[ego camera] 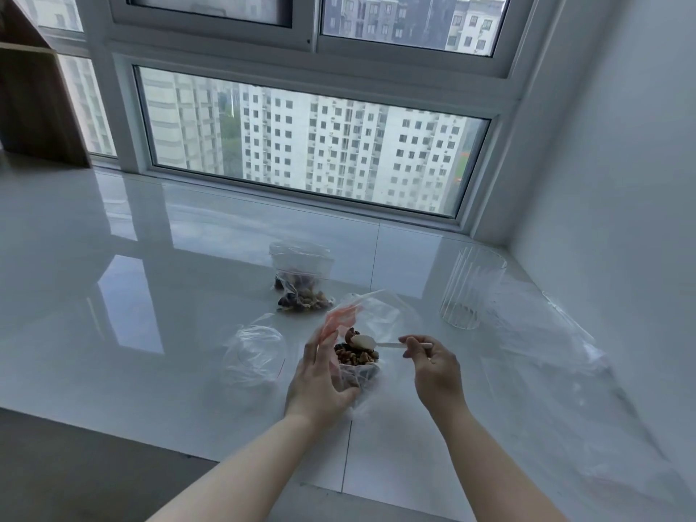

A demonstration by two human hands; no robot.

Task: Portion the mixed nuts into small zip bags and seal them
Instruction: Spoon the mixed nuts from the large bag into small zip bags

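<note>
A small clear zip bag (371, 314) with a red seal strip stands open on the white sill, with mixed nuts (356, 356) heaped in its lower part. My left hand (320, 378) grips the bag's left side and bottom. My right hand (433, 367) pinches the handle of a small white plastic spoon (371, 342), whose bowl carries a few nuts over the bag's mouth. Farther back lies another zip bag (301, 280) holding nuts.
An empty clear bag (256, 352) lies left of my left hand. A ribbed clear glass (470, 292) stands at the right, beside a large crumpled clear plastic bag (546, 333). The window frame (301, 197) borders the glossy white sill (150, 295) at the back.
</note>
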